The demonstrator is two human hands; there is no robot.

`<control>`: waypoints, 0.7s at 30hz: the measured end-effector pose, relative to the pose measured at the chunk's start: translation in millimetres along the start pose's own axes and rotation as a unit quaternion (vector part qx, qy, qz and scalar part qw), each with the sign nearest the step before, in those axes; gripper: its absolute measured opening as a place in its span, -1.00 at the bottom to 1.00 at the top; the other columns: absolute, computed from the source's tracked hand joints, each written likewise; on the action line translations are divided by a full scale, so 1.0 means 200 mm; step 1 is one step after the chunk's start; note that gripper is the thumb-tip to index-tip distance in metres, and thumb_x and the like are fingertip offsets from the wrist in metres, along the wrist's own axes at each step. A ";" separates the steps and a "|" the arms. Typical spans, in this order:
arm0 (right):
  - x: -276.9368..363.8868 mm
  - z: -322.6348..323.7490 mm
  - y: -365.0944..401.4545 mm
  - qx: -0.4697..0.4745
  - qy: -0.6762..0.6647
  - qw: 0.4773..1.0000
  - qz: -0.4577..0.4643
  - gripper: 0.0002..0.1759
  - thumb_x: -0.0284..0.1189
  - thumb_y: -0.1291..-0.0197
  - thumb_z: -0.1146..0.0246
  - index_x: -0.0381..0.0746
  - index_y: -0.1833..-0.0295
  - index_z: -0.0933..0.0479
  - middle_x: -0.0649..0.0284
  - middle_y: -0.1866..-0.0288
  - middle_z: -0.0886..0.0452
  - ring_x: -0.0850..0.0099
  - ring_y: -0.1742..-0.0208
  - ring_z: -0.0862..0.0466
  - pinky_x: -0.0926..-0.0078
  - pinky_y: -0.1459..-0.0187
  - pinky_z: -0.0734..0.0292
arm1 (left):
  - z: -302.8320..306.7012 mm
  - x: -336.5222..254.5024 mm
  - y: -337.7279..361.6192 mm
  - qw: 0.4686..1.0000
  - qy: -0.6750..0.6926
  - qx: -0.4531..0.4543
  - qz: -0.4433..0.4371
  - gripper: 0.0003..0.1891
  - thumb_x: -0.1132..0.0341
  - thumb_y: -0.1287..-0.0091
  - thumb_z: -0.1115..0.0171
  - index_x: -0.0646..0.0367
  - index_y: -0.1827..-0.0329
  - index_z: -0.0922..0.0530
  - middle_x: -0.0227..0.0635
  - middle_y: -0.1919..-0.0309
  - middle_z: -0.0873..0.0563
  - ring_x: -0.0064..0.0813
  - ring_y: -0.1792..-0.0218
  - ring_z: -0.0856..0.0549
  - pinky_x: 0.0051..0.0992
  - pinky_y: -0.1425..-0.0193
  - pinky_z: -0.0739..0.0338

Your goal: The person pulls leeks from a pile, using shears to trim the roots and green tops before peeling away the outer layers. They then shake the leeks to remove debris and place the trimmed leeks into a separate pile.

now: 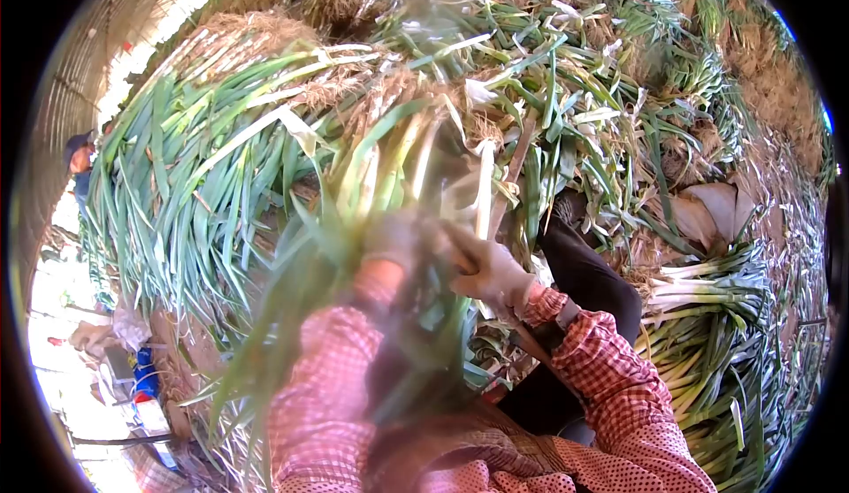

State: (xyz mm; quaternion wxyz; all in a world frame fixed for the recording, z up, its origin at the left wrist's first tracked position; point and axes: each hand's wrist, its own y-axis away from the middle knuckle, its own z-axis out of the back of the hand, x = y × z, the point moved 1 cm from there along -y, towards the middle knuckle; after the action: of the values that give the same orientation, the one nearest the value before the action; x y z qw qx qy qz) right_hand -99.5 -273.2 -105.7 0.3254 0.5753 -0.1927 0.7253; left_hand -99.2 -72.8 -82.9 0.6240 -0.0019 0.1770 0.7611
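Note:
Both my hands are in pale gloves at the middle of the head view, close together. My left hand (393,232) is smeared by motion and lies against a bunch of green onions (371,175), whose roots point up and whose blurred leaves hang down to the left. My right hand (495,274) is closed, with its fingers wrapped round something brownish that I cannot make out. Just above it stands a single white stalk (485,188) with roots at its top. A blurred patch hides part of the space between the hands.
A large heap of green onions (195,175) lies at the left, with more loose stalks (566,77) across the back. Trimmed bundles (707,290) lie at the right. My dark-clad leg (588,272) is beside my right hand. A person (80,159) shows at the far left.

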 end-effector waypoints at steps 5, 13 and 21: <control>-0.07 -0.09 -0.43 -0.082 0.083 0.992 -0.042 -0.05 -0.42 -0.02 -0.33 -0.18 -0.60 -0.19 -0.14 -0.05 -0.70 -0.05 -0.06 -0.72 0.19 -0.15 -0.59 | -0.14 0.24 -0.35 0.957 -0.145 -0.250 0.026 -0.72 0.18 -0.36 -0.25 0.12 -0.02 -0.65 -0.07 0.11 -0.79 -0.09 0.04 -0.78 -0.14 -0.01 -0.70; -0.06 -0.07 -0.06 -0.020 -0.009 0.998 -0.054 0.07 -0.42 0.02 -0.34 -0.16 -0.67 -0.07 -0.10 -0.02 -0.69 0.13 -0.03 -0.73 0.28 -0.11 -0.60 | -0.03 0.15 -0.38 0.991 -0.058 -0.052 0.105 -0.66 0.16 -0.30 -0.35 0.15 -0.04 -0.65 0.01 0.01 -0.78 -0.03 -0.10 -0.76 -0.13 -0.16 -0.65; -0.07 -0.10 0.24 -0.078 -0.047 0.995 -0.051 0.07 -0.43 0.00 -0.36 -0.18 -0.67 -0.07 -0.11 0.04 -0.70 0.14 0.04 -0.73 0.32 -0.10 -0.59 | -0.17 0.01 -0.25 0.992 -0.071 -0.057 0.089 -0.74 0.33 -0.37 -0.21 0.15 -0.08 -0.59 0.02 0.05 -0.79 0.00 -0.01 -0.80 -0.15 -0.06 -0.71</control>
State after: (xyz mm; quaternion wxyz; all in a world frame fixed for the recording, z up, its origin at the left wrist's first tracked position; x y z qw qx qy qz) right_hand -144.7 -298.2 -119.6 0.3960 0.5910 -0.2340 0.6626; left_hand -60.0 -71.8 -129.5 0.5634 0.0323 0.0885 0.8208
